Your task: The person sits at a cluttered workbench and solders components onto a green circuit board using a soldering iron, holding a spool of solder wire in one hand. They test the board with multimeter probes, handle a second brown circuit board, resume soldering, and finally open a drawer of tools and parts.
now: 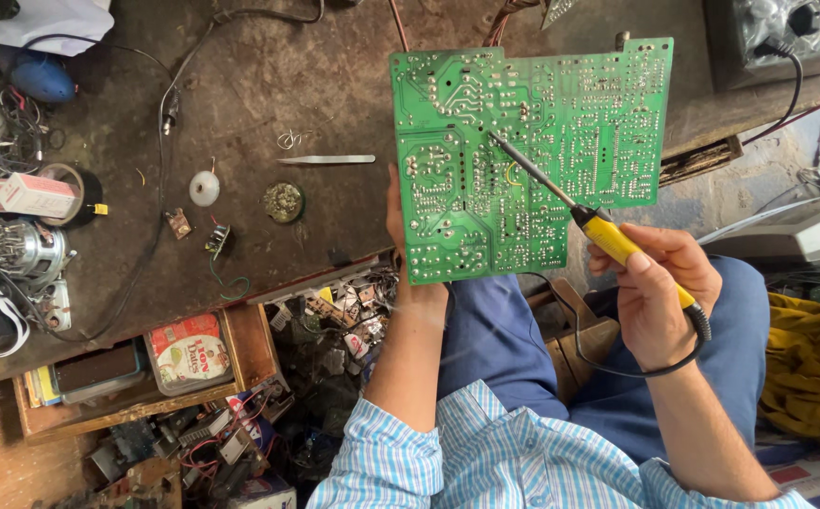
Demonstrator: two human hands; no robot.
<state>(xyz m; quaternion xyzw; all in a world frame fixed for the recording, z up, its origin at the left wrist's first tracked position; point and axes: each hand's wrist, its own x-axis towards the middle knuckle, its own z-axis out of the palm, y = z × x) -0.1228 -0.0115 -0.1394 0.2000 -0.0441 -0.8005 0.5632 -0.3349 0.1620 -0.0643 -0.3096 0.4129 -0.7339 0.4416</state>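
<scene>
Fingers of the right hand (660, 287) clasp the soldering iron (580, 212); left hand (401, 231) grips the circuit board (533, 155).

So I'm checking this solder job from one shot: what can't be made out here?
Head view only:
- Component side of the green circuit board: faces away.
- Left hand: mostly behind the board, grip unclear.
- Which joint the soldering iron tip touches: too small.
- Iron's cord end: hidden behind the right hand and leg.
- Grey box top right: cut by the edge.
</scene>
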